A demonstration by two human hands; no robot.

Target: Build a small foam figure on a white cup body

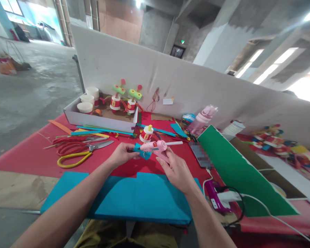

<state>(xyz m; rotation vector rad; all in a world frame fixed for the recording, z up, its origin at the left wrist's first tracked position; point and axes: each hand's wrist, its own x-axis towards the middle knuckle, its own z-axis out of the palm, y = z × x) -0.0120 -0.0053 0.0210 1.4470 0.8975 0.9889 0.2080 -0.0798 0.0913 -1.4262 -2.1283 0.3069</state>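
My left hand (pixel 122 153) pinches the left end of a small blue paper piece (pixel 145 155) above the red table cover. In my right hand (pixel 174 167) is a pink glue gun (pixel 158 148) with a clear glue stick (pixel 174 143) sticking out of its back. The gun's nozzle points left, at the blue piece close to my left fingertips; whether it touches cannot be made out. Just behind the gun stands a red and white paper cup (pixel 146 134) with a yellow piece on top and dark coiled strips at its sides.
Scissors with yellow handles (pixel 74 160) and paper strips lie at the left. Behind them is a white tray (pixel 100 121) with cups and figures. A phone (pixel 200 155), purple power strip (pixel 218 198) with cables, and green board (pixel 243 175) are at the right.
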